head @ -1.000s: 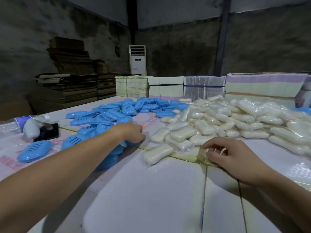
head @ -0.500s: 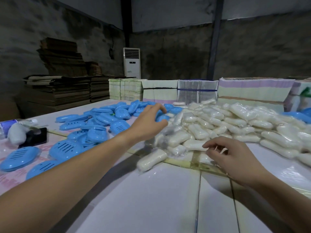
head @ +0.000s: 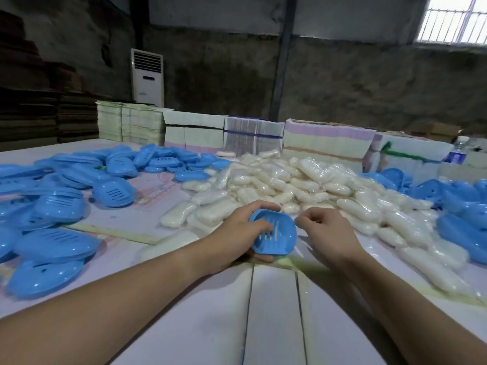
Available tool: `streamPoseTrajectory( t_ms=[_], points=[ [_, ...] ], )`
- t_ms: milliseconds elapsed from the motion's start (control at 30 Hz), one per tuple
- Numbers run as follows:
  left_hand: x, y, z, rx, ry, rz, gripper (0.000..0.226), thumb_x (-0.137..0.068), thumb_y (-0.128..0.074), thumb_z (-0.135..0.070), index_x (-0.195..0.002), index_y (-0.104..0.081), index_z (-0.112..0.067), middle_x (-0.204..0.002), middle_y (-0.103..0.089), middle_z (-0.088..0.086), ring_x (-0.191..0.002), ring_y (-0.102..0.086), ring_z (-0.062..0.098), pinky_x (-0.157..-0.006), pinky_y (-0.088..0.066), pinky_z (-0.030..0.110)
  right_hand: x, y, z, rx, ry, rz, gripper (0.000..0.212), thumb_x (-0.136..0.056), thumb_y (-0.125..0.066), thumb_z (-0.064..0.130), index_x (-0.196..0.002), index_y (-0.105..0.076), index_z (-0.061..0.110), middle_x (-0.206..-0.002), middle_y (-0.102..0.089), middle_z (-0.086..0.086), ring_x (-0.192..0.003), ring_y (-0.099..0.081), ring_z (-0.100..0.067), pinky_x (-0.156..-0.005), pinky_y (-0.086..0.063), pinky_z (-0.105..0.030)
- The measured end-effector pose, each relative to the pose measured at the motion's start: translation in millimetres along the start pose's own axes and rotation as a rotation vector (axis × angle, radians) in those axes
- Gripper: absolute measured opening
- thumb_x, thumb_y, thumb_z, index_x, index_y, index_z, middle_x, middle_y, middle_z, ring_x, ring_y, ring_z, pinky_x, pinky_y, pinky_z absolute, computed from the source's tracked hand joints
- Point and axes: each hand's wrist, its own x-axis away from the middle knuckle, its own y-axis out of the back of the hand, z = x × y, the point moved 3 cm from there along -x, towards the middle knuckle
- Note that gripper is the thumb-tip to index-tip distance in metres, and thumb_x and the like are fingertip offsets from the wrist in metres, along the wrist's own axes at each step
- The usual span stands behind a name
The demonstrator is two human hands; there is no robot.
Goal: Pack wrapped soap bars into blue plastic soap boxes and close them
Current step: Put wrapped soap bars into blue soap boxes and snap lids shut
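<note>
My left hand (head: 237,233) grips a blue plastic soap box (head: 274,234) in front of me, its slotted face turned toward the camera. Close beside the box's right edge, my right hand (head: 326,233) has its fingers curled; I cannot tell whether it pinches anything. Just beyond both hands, a big heap of wrapped white soap bars (head: 290,180) lies on the table. Several more blue soap boxes (head: 79,185) lie scattered to the left, and another group (head: 458,204) lies at the right.
Stacks of flat printed cartons (head: 326,138) line the table's far edge. A water bottle (head: 457,151) stands at the far right. A white floor air conditioner (head: 147,77) stands by the back wall. White table surface (head: 274,312) lies near me.
My left hand reached into the blue pile, took a soap box and brought it back in front of me. My right hand stayed near the soap heap. The camera turned right.
</note>
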Motion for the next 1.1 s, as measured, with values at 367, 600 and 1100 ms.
streamPoseTrajectory(
  t_ms=[367,600,1100],
  points=[
    [2,8,1,-0.459,-0.259,-0.030,0.033,-0.082,-0.079,-0.023,-0.109,-0.062,-0.033,-0.111,-0.063,-0.010,-0.096,-0.065,0.005,-0.074,-0.057,0.021,4,15,2,0.042,-0.031,0.089,0.020,-0.080,-0.066,0.014,-0.060,-0.062,0.015,-0.048,-0.051,0.009,-0.046,-0.044,-0.008,-0.046,-0.037,-0.021],
    [-5,5,12,-0.787,-0.312,0.073,0.062,-0.073,-0.087,-0.035,-0.129,-0.061,-0.027,-0.114,-0.057,-0.016,-0.104,-0.057,0.000,-0.090,-0.049,0.015,2,52,-4,0.375,-0.181,0.406,0.030,-0.087,-0.067,0.035,-0.081,-0.071,0.006,-0.056,-0.062,0.003,-0.040,-0.052,-0.005,-0.043,-0.040,-0.015],
    [-2,4,16,-0.786,-0.365,0.081,0.017,-0.076,-0.083,-0.030,-0.070,-0.068,-0.034,-0.120,-0.051,-0.027,-0.108,-0.049,-0.019,-0.084,-0.045,0.012,-9,126,-81,0.839,-0.363,-0.256,0.034,-0.084,-0.054,0.046,-0.114,-0.056,0.030,-0.111,-0.063,-0.004,-0.113,-0.048,-0.031,-0.088,-0.043,-0.043]
  ],
)
